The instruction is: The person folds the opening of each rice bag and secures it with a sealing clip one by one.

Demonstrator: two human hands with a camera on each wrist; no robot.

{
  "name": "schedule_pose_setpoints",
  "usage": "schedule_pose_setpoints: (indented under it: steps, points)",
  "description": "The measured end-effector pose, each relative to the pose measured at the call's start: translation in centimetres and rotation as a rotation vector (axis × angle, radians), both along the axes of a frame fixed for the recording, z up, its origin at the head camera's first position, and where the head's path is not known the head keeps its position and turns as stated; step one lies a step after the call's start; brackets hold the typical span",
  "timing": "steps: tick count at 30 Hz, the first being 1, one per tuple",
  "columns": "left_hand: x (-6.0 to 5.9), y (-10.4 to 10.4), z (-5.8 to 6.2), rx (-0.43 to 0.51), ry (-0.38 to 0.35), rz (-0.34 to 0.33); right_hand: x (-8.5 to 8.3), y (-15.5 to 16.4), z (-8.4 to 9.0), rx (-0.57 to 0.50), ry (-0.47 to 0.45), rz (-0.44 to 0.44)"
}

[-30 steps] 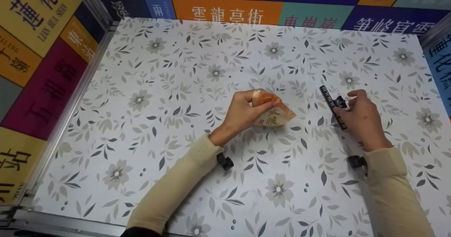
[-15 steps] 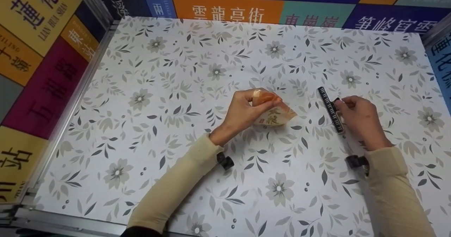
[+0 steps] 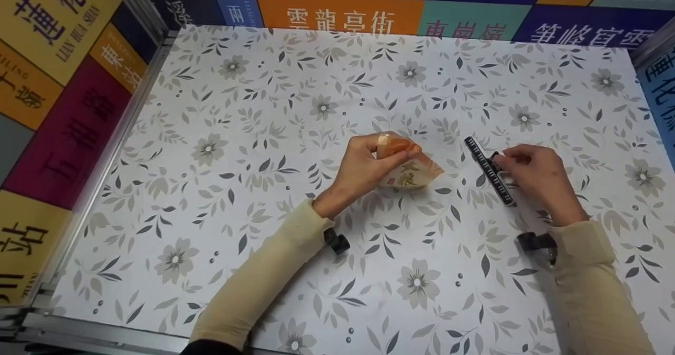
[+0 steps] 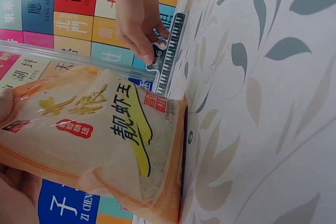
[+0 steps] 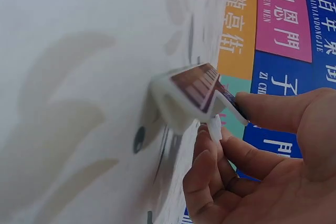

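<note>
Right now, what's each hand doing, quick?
Left hand: closed, gripping the top of the orange snack bag.
Right hand: fingers pinching the black bag clip.

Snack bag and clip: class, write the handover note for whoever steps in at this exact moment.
Left hand: grips the snack bag by its gathered top, bottom on the floral table.
Right hand: pinches the black sealing clip beside the bag, apart from it.
Done: bag top bunched, clip picked up.
Left: clip not yet on the bag.

Floral-patterned table (image 3: 221,197) — colourful sign-covered walls (image 3: 58,80) around it.
</note>
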State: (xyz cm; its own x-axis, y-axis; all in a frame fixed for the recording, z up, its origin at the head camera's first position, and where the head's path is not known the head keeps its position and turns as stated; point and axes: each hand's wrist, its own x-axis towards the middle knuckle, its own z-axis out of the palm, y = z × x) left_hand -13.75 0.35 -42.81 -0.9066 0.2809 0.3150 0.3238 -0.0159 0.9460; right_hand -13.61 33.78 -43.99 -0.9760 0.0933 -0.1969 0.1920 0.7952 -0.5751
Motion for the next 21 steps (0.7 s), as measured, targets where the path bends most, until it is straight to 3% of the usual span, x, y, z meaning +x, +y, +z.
schedule_pose_setpoints:
  steps: [9, 21]
  points:
    - [0.0, 0.0, 0.0, 0.006, 0.000, -0.007, 0.3, -0.5, 1.1, 0.003, 0.040, 0.066]
    - [0.1, -0.1, 0.0, 0.013, -0.004, -0.013, 0.8, -1.2, 2.3, -0.044, 0.057, 0.015]
